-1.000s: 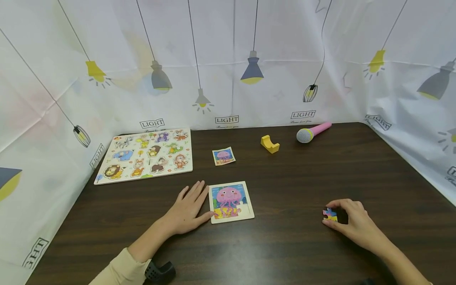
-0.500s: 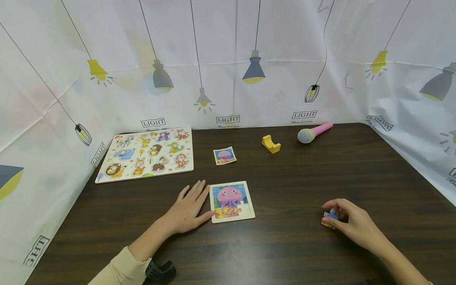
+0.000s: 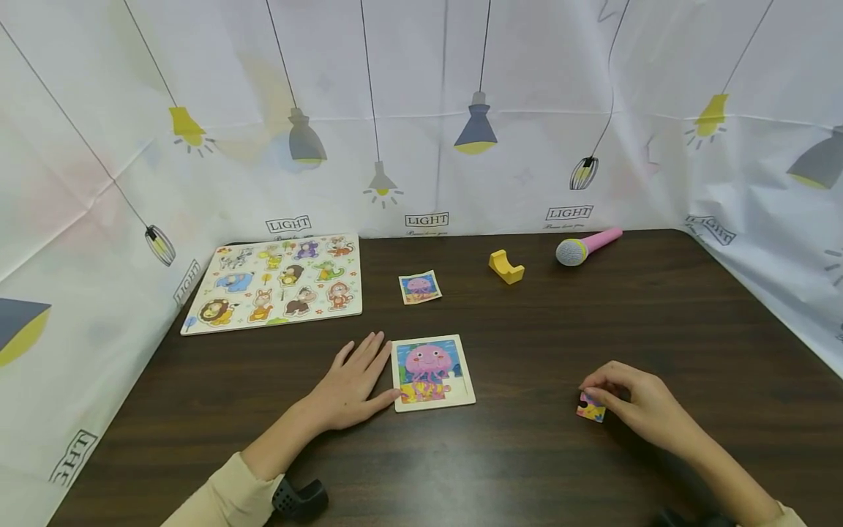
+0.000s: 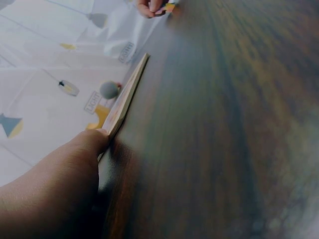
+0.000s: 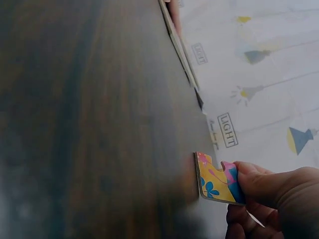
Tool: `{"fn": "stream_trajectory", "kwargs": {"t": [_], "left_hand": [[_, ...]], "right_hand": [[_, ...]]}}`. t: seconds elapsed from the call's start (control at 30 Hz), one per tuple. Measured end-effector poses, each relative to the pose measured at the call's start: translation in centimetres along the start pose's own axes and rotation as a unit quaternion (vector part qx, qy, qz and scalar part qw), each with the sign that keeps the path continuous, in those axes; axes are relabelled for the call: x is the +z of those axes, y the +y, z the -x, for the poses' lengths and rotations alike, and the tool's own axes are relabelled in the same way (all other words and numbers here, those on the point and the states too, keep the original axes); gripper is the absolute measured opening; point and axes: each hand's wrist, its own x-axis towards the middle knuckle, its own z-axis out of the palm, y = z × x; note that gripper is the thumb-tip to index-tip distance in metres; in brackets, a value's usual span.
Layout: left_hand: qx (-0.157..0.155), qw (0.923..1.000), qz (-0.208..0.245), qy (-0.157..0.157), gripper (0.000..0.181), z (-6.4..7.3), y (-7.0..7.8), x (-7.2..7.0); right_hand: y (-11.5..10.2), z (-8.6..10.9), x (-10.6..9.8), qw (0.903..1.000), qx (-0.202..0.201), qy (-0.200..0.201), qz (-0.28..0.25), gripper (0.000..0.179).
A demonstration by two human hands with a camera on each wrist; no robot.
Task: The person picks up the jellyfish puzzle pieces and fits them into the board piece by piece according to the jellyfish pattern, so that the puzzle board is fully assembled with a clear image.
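Note:
A square jellyfish puzzle point(image 3: 428, 366) in a pale wooden tray frame lies flat on the table; its lower right corner shows bare board. My left hand point(image 3: 349, 384) rests on the table at the frame's left side, fingers straight, the thumb touching the edge. In the left wrist view the thumb point(image 4: 84, 149) meets the frame's side. To the right, my right hand point(image 3: 635, 402) pinches a puzzle piece point(image 3: 590, 408) between thumb and fingers. The right wrist view shows that piece point(image 5: 217, 181) up close: yellow, pink and blue, with a notch in one edge.
A small jellyfish picture card point(image 3: 420, 288) lies behind the frame. Farther back are a yellow curved block point(image 3: 506, 267) and a pink toy microphone point(image 3: 587, 247). An animal puzzle board point(image 3: 273, 284) lies at the left, before a printed cloth backdrop point(image 3: 395, 110).
The right hand has moved a little left and turned the puzzle piece between its fingers. The left hand stays by the frame. The head view has shifted slightly.

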Motion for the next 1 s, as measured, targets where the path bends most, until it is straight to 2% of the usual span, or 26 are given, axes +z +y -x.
{"fn": "stream_trajectory", "kwargs": {"t": [0.3, 0.63, 1.0], "left_hand": [[-0.005, 1.0, 0.004, -0.006, 0.081, -0.1, -0.1, 0.0], [-0.002, 1.0, -0.002, -0.002, 0.08, -0.1, 0.0, 0.0], [0.0, 1.0, -0.002, 0.0, 0.08, 0.0, 0.1, -0.1]], "right_hand": [[-0.7, -2.2, 0.9, 0.9993, -0.016, -0.015, -0.031, 0.011], [-2.6, -5.1, 2.5, 0.9962, -0.058, -0.016, -0.064, 0.02], [-4.6, -8.2, 4.9, 0.9894, -0.067, -0.061, -0.113, 0.016]]}}
